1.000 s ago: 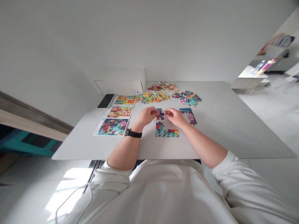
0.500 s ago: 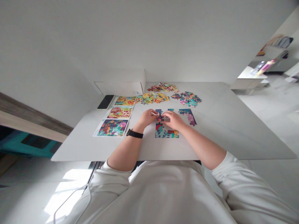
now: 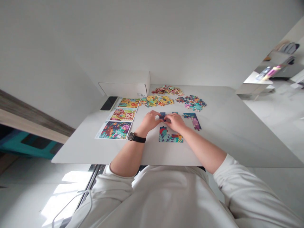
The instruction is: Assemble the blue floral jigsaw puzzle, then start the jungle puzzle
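Observation:
My left hand [image 3: 150, 121] and my right hand [image 3: 175, 122] meet over the table, fingertips pinched on a small dark-blue puzzle piece [image 3: 162, 117] between them. The fingers cover part of it, so I cannot tell whether it is joined to the blue piece behind. Just below lies a joined puzzle section [image 3: 169, 138] with leaves and a red shape. To the right of my right hand is a joined corner section [image 3: 195, 120] in dark blue and purple. Another piece [image 3: 175, 113] shows partly behind my right fingers.
Piles of loose pieces lie farther back: red-and-cream [image 3: 167, 90], yellow [image 3: 156, 100] and dark multicoloured [image 3: 192, 102]. On the left are picture sheets [image 3: 115, 130], a phone [image 3: 109, 103] and a white box [image 3: 123, 89] against the wall.
The view has shifted slightly. My fingertips have drawn closer together over the dark-blue piece, and a red-marked piece seen between them before no longer shows there.

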### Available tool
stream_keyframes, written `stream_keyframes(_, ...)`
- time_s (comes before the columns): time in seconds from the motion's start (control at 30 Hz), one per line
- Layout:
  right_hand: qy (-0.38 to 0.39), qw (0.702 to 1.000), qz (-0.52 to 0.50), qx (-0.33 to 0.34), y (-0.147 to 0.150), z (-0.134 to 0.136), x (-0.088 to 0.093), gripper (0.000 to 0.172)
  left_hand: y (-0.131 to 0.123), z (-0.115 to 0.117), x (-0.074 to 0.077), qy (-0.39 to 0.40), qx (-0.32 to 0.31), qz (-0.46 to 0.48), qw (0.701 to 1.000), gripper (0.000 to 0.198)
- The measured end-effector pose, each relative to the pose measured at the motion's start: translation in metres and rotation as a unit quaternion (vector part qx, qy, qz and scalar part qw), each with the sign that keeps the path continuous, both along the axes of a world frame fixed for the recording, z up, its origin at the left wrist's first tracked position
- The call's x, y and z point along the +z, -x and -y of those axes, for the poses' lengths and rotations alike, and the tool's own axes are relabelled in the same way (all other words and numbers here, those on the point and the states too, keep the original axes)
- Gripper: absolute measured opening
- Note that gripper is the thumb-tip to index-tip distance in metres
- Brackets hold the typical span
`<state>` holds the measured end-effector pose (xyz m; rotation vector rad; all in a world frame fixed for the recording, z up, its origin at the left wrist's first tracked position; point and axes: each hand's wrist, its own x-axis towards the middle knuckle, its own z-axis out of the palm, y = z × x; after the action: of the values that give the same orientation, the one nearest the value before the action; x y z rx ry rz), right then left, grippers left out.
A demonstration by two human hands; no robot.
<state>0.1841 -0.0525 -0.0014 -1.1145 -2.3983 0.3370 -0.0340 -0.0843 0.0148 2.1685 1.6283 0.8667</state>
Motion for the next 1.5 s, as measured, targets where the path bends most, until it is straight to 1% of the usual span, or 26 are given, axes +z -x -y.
stream_keyframes(0.1,-0.006,1.0,0.008,-0.01,0.0,0.001,-0.001,0.018,0.001,0.0,-0.002,0.001,-0.028,-0.037,0.999,0.035)
stream_keyframes(0.23,-0.009,1.0,0.013,-0.012,0.001,0.002,-0.001,0.019,0.001,-0.002,-0.005,0.009,-0.031,-0.089,0.995,0.038)
stream_keyframes(0.37,-0.008,1.0,0.016,-0.004,0.001,0.002,-0.001,0.019,0.0,-0.004,-0.007,0.004,-0.036,-0.119,0.992,0.038)
stream_keyframes(0.57,-0.012,1.0,0.008,-0.001,0.003,0.003,-0.001,0.018,-0.001,-0.005,-0.005,0.014,-0.041,-0.124,0.991,0.035)
stream_keyframes(0.77,-0.012,1.0,0.009,0.007,0.003,0.003,-0.001,0.017,-0.001,-0.004,-0.003,0.023,-0.047,-0.131,0.99,0.037)
stream_keyframes(0.97,-0.014,1.0,0.01,0.021,0.001,0.004,-0.003,0.023,-0.003,-0.003,-0.007,0.013,-0.06,-0.138,0.989,0.038)
stream_keyframes(1.07,-0.013,1.0,0.009,0.014,-0.002,0.005,-0.004,0.025,-0.003,-0.004,-0.01,0.014,-0.059,-0.15,0.987,0.039)
stream_keyframes(1.13,-0.011,1.0,0.001,-0.008,-0.006,0.005,-0.004,0.03,-0.002,-0.005,-0.011,0.018,-0.051,-0.144,0.988,0.044)
stream_keyframes(1.23,-0.007,0.998,-0.022,-0.061,-0.014,0.005,-0.003,0.036,0.0,-0.006,-0.011,0.028,-0.03,-0.118,0.992,0.066)
stream_keyframes(1.3,0.0,0.996,-0.027,-0.083,-0.02,0.005,-0.003,0.035,0.001,-0.005,-0.01,0.037,-0.017,-0.104,0.994,0.075)
stream_keyframes(1.4,0.007,0.997,-0.016,-0.077,-0.024,0.005,-0.002,0.031,0.001,-0.003,-0.008,0.045,-0.008,-0.107,0.993,0.077)
stream_keyframes(1.5,0.0,0.999,0.003,-0.043,-0.023,0.008,-0.002,0.03,-0.001,-0.001,-0.005,0.047,-0.004,-0.126,0.991,0.075)
